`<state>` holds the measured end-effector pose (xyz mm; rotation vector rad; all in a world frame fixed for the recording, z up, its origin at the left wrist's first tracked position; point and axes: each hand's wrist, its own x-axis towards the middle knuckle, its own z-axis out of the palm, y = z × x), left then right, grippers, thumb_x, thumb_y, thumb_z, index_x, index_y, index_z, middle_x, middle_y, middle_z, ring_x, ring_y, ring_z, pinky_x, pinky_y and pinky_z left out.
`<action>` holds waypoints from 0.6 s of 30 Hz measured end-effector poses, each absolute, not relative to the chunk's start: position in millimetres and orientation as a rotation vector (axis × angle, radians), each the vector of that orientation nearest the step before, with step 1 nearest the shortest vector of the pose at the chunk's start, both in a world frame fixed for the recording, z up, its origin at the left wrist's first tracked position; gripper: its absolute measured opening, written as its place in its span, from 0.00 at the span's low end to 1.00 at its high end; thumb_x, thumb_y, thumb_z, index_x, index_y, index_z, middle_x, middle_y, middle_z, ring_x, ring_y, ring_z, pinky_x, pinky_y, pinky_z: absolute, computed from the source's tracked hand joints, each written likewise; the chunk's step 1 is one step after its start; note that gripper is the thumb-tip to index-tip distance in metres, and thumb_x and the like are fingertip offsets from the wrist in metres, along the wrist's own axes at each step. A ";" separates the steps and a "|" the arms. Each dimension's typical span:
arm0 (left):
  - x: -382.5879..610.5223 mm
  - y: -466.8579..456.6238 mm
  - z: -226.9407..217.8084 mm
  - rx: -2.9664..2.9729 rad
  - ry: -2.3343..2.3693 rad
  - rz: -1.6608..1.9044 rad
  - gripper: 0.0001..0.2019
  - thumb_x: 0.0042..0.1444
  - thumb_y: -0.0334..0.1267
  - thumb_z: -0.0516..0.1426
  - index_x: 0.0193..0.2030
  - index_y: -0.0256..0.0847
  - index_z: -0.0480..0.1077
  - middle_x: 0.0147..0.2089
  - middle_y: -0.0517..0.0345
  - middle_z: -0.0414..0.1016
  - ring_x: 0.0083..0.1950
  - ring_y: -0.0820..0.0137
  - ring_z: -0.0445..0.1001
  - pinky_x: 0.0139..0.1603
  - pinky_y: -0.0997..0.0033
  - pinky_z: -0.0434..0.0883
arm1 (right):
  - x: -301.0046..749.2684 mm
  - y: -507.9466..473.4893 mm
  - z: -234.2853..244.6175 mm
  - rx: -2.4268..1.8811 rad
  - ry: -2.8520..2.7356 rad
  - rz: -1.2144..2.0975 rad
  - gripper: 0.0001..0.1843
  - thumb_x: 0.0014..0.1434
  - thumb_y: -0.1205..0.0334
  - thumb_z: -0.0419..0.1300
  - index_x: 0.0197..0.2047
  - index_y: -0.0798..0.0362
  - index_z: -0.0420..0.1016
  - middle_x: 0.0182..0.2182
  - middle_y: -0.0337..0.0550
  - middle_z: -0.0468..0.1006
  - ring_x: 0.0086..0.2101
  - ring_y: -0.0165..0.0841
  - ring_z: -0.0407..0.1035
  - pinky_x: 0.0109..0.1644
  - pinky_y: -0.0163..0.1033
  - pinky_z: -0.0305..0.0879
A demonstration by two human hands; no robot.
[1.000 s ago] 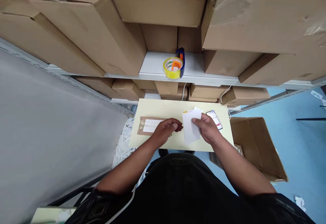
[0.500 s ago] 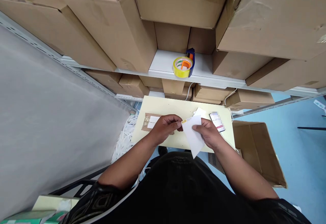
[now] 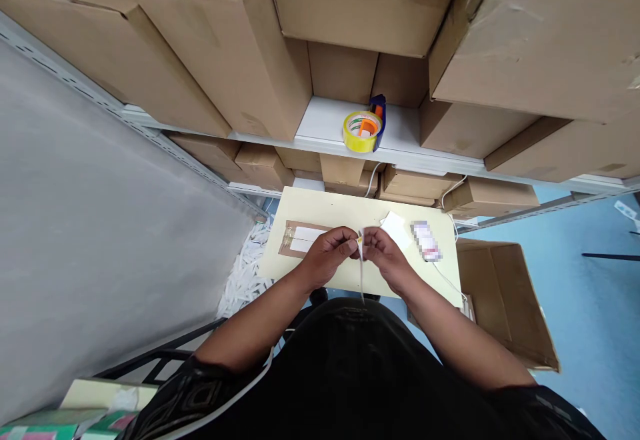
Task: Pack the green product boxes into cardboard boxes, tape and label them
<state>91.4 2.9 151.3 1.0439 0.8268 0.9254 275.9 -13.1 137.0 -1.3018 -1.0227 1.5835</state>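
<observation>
Over the near part of the table, a white label with a yellow mark at its upper corner hangs between my hands, turned almost edge-on. My left hand pinches its upper corner between thumb and fingers. Close beside it, my right hand grips the same upper end from the right. Partly behind my left hand lies a flat cardboard package with clear tape at its left end and a white sheet on top. To the right of my hands are loose white papers.
A phone with a cable lies at the right of the cream table. Tape on a blue dispenser sits on the shelf above, among cardboard boxes. An open carton stands right; paper strips cover the floor left.
My right hand has moved left, up to my left hand. The label has turned from face-on to nearly edge-on. My left hand stays about where it was.
</observation>
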 end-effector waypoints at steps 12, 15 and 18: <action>60.6 -15.6 141.3 1.314 1.209 0.998 0.12 0.65 0.47 0.57 0.36 0.41 0.73 0.34 0.58 0.76 0.36 0.69 0.72 0.40 0.70 0.69 | 219.6 -10.5 139.3 -1.304 -1.313 1.337 0.15 0.64 0.45 0.62 0.34 0.47 0.78 0.29 0.40 0.78 0.33 0.37 0.71 0.40 0.43 0.69; 40.8 -20.2 127.1 1.126 1.306 1.063 0.11 0.63 0.45 0.58 0.33 0.42 0.71 0.29 0.60 0.74 0.32 0.70 0.71 0.37 0.70 0.68 | 207.0 -5.0 133.7 -1.347 -1.288 1.334 0.16 0.62 0.44 0.62 0.33 0.47 0.78 0.27 0.39 0.78 0.31 0.36 0.70 0.39 0.42 0.69; 3.7 -24.5 101.1 0.896 1.460 1.156 0.09 0.58 0.43 0.58 0.31 0.42 0.69 0.25 0.63 0.71 0.28 0.71 0.68 0.34 0.71 0.66 | 198.2 2.3 124.5 -1.385 -1.211 1.327 0.16 0.62 0.43 0.62 0.33 0.47 0.76 0.25 0.38 0.76 0.30 0.35 0.69 0.37 0.41 0.68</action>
